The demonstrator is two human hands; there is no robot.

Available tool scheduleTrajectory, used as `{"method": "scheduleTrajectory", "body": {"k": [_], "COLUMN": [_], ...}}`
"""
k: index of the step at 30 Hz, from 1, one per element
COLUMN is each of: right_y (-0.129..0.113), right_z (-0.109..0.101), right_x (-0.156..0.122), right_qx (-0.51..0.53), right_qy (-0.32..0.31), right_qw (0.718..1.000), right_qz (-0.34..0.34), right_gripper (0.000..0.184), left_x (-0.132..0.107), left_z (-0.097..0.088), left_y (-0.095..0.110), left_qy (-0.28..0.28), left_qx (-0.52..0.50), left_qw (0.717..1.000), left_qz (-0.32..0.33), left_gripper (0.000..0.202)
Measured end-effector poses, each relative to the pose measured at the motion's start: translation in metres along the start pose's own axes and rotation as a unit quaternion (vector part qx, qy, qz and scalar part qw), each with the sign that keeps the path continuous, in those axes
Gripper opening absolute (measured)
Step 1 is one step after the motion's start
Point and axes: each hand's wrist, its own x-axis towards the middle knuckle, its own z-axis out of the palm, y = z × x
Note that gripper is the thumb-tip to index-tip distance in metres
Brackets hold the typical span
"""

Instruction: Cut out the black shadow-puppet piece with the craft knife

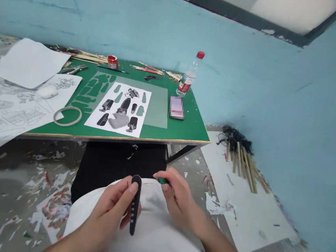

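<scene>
My left hand (pixel 112 207) holds a long black cut-out piece (pixel 134 206) with a row of small white dots, upright above my lap. My right hand (pixel 177 198) is beside it, closed on a small green-handled tool (pixel 163 180) whose tip I cannot make out. Both hands hover over my white shirt, below the front edge of the green table (pixel 182 131). On the table lies a white printed sheet (pixel 119 108) with black figure parts, several of them cut away.
A tape ring (pixel 67 116), drawing sheets (pixel 9 106), a red-lidded jar (pixel 112 61), brushes, a plastic bottle (pixel 188 75) and a phone (pixel 177 107) lie on the table. Paper scraps litter the floor. Bamboo sticks (pixel 246 165) lie by the blue wall at right.
</scene>
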Motion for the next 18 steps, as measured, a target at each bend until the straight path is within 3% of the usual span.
{"method": "scheduleTrajectory", "body": {"k": [3, 8, 13, 18], "right_y": [-0.001, -0.01, -0.014, -0.012], "right_z": [-0.007, -0.011, -0.01, -0.011], "right_x": [0.002, 0.004, 0.008, 0.008], "right_qx": [-0.038, -0.056, -0.057, -0.05], "right_qy": [-0.077, -0.174, -0.221, -0.228], "right_qw": [0.995, 0.983, 0.974, 0.972], "right_qz": [-0.047, -0.015, 0.003, -0.005], "right_gripper": [0.034, 0.036, 0.031, 0.034], "left_x": [0.0, -0.002, -0.003, -0.005], "left_z": [0.003, 0.001, -0.002, -0.005], "left_y": [0.001, -0.001, 0.0, -0.004], "left_qy": [0.012, 0.004, -0.027, -0.045], "left_qx": [0.005, 0.021, 0.016, -0.006], "left_qw": [1.0, 1.0, 0.999, 0.999], "left_qz": [-0.005, 0.021, 0.025, 0.015], "left_gripper": [0.059, 0.057, 0.055, 0.052]}}
